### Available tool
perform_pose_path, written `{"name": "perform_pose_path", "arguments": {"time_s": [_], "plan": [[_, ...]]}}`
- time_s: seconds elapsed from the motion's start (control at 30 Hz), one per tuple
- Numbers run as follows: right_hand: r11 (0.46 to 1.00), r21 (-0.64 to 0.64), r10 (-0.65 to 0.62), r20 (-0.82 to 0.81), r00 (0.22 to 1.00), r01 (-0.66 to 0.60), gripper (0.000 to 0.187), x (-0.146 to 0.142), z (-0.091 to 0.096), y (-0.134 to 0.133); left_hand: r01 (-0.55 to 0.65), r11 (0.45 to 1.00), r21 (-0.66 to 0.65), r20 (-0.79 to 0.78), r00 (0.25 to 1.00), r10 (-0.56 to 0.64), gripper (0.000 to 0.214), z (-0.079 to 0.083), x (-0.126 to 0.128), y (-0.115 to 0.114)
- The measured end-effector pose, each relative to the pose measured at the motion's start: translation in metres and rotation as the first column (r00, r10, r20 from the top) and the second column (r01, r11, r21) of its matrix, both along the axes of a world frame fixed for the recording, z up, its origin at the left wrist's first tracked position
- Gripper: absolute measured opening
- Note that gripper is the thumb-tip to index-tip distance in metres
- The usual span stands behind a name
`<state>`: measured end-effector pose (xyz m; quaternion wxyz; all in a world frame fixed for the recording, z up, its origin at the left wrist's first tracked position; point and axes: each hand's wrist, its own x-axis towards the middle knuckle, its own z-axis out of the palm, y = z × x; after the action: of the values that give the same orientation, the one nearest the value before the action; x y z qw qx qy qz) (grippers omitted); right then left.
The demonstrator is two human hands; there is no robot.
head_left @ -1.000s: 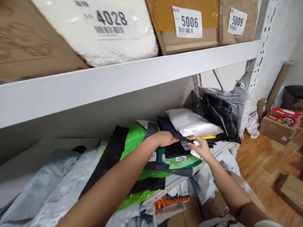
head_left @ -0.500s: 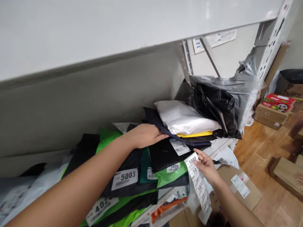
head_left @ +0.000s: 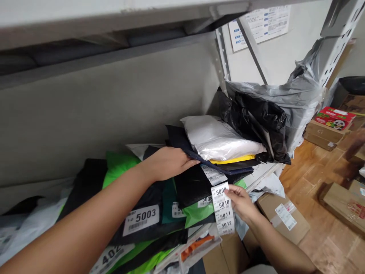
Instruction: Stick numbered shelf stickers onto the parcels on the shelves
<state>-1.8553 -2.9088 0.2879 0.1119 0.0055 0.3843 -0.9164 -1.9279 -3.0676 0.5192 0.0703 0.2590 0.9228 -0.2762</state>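
My left hand (head_left: 172,163) pinches the edge of a dark navy mailer bag (head_left: 178,139), its fingertips partly hidden under the fold. On that bag rest a yellow mailer (head_left: 242,159) and a plump white parcel bag (head_left: 219,139). Below it lies a black mailer bag (head_left: 189,184) with a white shipping label (head_left: 214,176). My right hand (head_left: 241,201) is closed on the upper end of a strip of number labels (head_left: 224,213), printed 5010, 5011, 5012. The strip hangs over the black bag's front corner and a green mailer (head_left: 196,214). A 5003 label (head_left: 142,219) shows on a dark bag to the left.
An upper shelf board (head_left: 114,23) crosses overhead. Black plastic bags (head_left: 262,118) and a grey plastic liner (head_left: 302,102) stand at the shelf's right end, by a perforated post (head_left: 342,42). Cardboard boxes (head_left: 340,207) sit on the wooden floor (head_left: 308,179).
My right hand has shifted left with the label strip, which now hangs straighter and faces me. My left hand keeps its hold on the navy bag. The view has tilted slightly.
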Motion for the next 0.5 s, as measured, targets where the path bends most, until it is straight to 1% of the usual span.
{"name": "perform_pose_path", "arguments": {"time_s": [0.17,0.3,0.4,0.43,0.5], "plan": [[1.0,-0.004,0.002,-0.004,1.0,-0.002,0.042,-0.002,0.001,0.0,-0.034,0.999,0.009,0.002,0.999,0.034,0.049,0.002,0.004,0.004],[1.0,-0.003,0.005,-0.01,1.0,-0.005,0.042,-0.001,0.003,0.002,-0.025,1.0,0.018,0.014,1.0,0.025,0.049,0.002,0.007,0.005],[1.0,0.005,0.014,-0.01,1.0,-0.014,0.042,-0.001,0.005,0.002,-0.021,1.0,0.02,0.013,1.0,0.02,0.052,-0.001,0.006,0.002],[1.0,0.01,0.016,-0.012,1.0,-0.016,0.042,-0.001,0.007,-0.001,-0.018,0.999,0.037,0.016,1.0,0.017,0.052,-0.003,0.005,0.0],[1.0,0.02,0.023,-0.03,0.999,-0.022,0.044,-0.004,0.011,-0.011,-0.021,0.987,0.159,0.001,1.0,0.021,0.05,-0.01,0.002,-0.006]]}}
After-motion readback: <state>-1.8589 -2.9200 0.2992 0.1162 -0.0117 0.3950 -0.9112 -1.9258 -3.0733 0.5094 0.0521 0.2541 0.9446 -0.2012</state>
